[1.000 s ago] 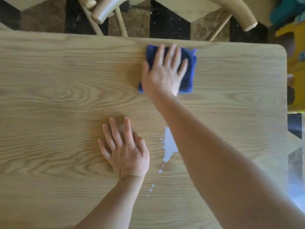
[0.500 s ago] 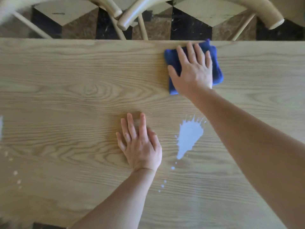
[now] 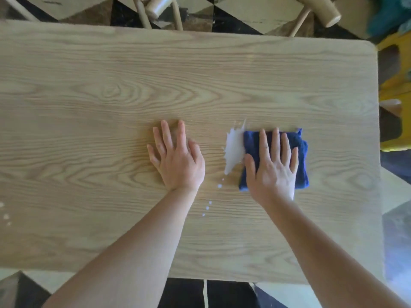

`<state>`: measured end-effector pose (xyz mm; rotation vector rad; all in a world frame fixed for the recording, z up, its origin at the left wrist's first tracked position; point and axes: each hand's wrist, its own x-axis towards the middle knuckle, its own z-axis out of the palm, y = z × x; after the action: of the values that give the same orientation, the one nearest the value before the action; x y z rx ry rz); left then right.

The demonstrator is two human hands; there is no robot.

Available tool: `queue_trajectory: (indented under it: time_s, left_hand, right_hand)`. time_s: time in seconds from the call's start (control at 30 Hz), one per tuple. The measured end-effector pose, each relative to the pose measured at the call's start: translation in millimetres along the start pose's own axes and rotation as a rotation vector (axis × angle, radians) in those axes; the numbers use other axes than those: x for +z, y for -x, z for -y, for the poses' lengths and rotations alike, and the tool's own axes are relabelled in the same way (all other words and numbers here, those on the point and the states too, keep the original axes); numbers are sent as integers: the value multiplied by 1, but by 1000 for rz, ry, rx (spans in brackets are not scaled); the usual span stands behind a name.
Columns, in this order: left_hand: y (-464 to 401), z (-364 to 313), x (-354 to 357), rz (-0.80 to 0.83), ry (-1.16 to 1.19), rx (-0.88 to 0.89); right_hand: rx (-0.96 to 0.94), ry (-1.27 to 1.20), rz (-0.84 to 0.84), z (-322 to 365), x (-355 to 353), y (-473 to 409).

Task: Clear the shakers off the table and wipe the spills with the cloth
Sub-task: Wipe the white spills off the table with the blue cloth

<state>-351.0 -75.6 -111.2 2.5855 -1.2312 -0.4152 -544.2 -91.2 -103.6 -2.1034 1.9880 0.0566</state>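
The right hand [image 3: 272, 172] lies flat with fingers spread on the folded blue cloth [image 3: 299, 156], pressing it to the table [image 3: 89, 85] rather than clutching it; the palm covers the cloth's near half, while its far edge and right side show past the fingertips. The cloth's left edge touches the white spill [image 3: 233, 150], a splash that narrows toward the person, with a trail of small white drops [image 3: 208, 207] running on toward the near edge. Just left of the spill, the left hand [image 3: 178, 161] rests palm down on bare wood, open and holding nothing. Between the two hands only the spill lies on the tabletop. A few more pale drops [image 3: 5, 215] sit well apart at the left edge of view. Beyond the far edge stand pale wooden chair parts [image 3: 160, 6] over a checkered floor [image 3: 244, 16], and a yellow object [image 3: 393, 85] stands off the table's right side.
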Motion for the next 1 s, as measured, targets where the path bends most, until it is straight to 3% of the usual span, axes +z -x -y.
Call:
queue_trajectory:
  time_s: [0.13, 0.27, 0.43, 0.57, 0.77, 1.0]
  left_hand:
    - [15, 28, -20, 67, 25, 224]
    - [33, 88, -38, 15, -68, 24]
    - [45, 107, -31, 17, -188, 55]
    - [45, 105, -33, 39, -202, 43]
    - [42, 103, -33, 52, -220, 42]
    - [40, 105, -34, 58, -251, 54]
  right_hand:
    - [-7, 50, 63, -11, 10, 94]
    - [22, 86, 103, -17, 13, 111]
    - [48, 70, 78, -11, 15, 93]
    - [66, 63, 16, -4, 10, 38]
    - [118, 26, -152, 25, -5, -118]
    - [98, 11, -166, 50, -28, -238]
